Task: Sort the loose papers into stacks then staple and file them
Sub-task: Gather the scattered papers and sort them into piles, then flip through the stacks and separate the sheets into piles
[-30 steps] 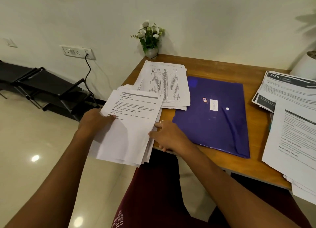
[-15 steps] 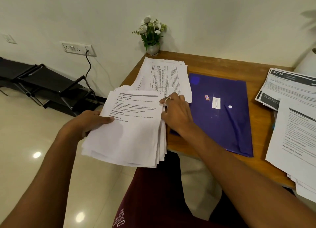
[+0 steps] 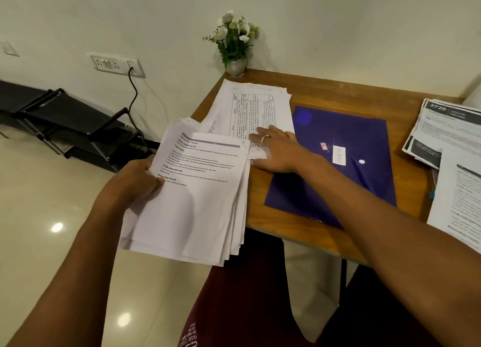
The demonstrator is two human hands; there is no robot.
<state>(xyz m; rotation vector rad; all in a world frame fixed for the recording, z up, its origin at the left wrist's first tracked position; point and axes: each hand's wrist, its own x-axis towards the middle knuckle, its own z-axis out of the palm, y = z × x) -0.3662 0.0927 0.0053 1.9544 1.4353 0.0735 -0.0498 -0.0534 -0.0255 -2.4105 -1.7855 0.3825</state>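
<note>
At the far left of the frame a black metal rack (image 3: 65, 122) sits low on the glossy tiled floor, with a cord running up to the wall socket (image 3: 114, 64). Left of centre, the left hand (image 3: 135, 182) grips a thick sheaf of papers (image 3: 192, 203) by its left edge, thumb pressed on the top sheet; the fingers beneath are hidden. The sheaf is held off the table's near-left corner, its white pages fanned unevenly along the right and bottom edges, and the small print is mostly unreadable. Just beyond it, a stack of gridded sheets (image 3: 257, 107) lies on the wooden table (image 3: 351, 91), below a small pot of white flowers (image 3: 234, 42). The right hand (image 3: 278, 151) rests flat on that stack's lower edge, fingers straight and slightly spread, a ring on one. Beside it lies a smooth purple folder (image 3: 335, 164) with a white label and snap. At the right, dark-headed printouts (image 3: 447, 128) and another white pile (image 3: 463, 203) are cut off by the frame's edge.
</note>
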